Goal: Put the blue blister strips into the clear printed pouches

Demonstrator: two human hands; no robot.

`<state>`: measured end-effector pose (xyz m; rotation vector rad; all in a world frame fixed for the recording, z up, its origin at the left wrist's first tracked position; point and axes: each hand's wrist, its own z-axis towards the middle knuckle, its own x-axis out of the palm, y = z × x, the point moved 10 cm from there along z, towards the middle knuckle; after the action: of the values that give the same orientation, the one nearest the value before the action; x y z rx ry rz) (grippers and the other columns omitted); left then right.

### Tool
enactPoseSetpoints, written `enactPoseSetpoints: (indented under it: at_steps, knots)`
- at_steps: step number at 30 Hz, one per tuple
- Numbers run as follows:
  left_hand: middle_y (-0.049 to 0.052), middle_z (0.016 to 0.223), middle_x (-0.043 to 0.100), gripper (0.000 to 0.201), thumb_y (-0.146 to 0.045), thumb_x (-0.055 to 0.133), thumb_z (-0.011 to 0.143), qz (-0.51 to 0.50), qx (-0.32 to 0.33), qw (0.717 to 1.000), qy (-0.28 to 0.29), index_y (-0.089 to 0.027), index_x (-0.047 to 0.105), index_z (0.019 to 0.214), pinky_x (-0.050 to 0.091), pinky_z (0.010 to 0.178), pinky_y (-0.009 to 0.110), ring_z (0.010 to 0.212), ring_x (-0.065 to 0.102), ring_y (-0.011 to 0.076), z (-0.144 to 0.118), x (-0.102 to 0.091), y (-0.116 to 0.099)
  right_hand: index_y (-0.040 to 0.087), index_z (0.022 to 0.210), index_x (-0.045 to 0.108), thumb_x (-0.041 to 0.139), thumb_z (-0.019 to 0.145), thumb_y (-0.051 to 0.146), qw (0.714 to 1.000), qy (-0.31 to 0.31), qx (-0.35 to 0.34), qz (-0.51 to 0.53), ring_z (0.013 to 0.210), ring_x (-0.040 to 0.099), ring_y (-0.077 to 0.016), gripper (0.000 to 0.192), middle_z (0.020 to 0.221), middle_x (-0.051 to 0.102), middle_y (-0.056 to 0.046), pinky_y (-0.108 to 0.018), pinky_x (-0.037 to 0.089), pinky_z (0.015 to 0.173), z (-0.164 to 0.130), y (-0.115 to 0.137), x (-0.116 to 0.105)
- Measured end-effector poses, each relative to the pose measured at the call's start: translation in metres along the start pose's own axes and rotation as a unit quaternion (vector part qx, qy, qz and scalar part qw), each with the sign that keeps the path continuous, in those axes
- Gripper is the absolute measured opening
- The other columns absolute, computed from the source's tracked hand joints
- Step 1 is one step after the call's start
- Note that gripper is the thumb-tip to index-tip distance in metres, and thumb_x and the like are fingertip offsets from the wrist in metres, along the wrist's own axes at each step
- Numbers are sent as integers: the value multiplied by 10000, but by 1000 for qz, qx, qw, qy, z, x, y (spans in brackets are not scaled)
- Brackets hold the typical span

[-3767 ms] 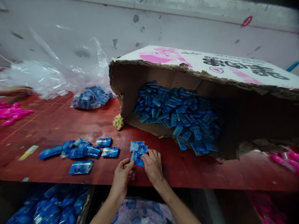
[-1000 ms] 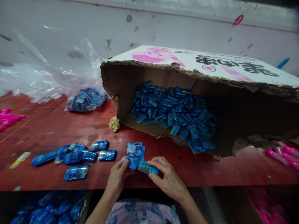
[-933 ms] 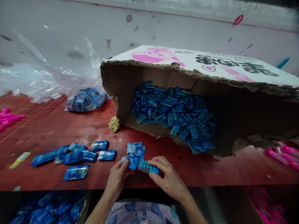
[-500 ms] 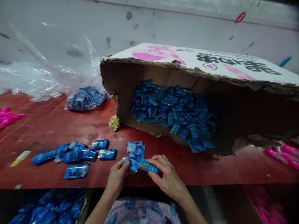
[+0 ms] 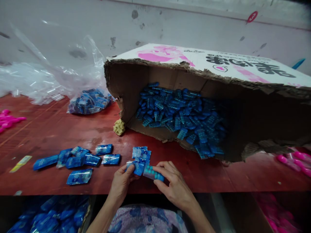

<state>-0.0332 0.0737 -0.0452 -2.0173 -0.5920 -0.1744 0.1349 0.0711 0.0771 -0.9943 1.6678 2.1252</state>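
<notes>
Between thumb and fingers, my left hand (image 5: 123, 181) pinches a blue printed wrapper (image 5: 138, 168) over the red table. My right hand (image 5: 173, 184) grips a small clear container of turquoise beads with a blue cap (image 5: 153, 173), its clear end against the wrapper's right edge. Whether that end is inside the wrapper I cannot tell. Just beyond lie flat blue wrappers (image 5: 141, 152), overlapping. To the left, several filled blue packets (image 5: 77, 161) rest in a loose group.
A torn cardboard box (image 5: 126, 94) on its side holds many blue-capped containers (image 5: 179, 110). A clear bag of blue wrappers (image 5: 89, 102) and a crumpled yellowish lump (image 5: 119, 127) sit left of it. Below the table edge is a bin of blue packets (image 5: 53, 213); pink items (image 5: 297, 160) lie right.
The wrapper in my left hand has tilted and lies flatter to view, close against the container. My right hand keeps its hold with barely any movement.
</notes>
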Motion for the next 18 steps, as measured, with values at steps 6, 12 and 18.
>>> enactPoseSetpoints:
  at_steps: [6, 12, 18]
  knots:
    - [2, 480, 607, 312, -401, 738, 531, -9, -15, 1000, 10, -117, 634, 611, 489, 541, 259, 493, 574, 135, 0, 4, 1, 251, 1047, 571, 528, 759, 124, 997, -64, 16, 29, 934, 511, -194, 318, 990, 556, -41, -329, 426, 836, -2, -8, -16]
    - [-3, 435, 585, 311, -414, 718, 561, -10, -15, 1000, 10, -122, 613, 582, 470, 539, 245, 438, 532, 108, -3, 7, 4, 251, 1043, 585, 565, 728, 105, 998, -38, 8, 43, 951, 517, -189, 348, 992, 569, -34, -329, 409, 883, -2, 1, -4]
    - [-11, 486, 588, 286, -399, 717, 568, -12, 2, 1000, 22, -131, 620, 585, 458, 531, 251, 461, 522, 108, -3, 7, 2, 245, 1008, 603, 547, 740, 97, 992, 9, 38, 116, 938, 544, -156, 312, 958, 589, -13, -277, 421, 862, 0, -4, 7]
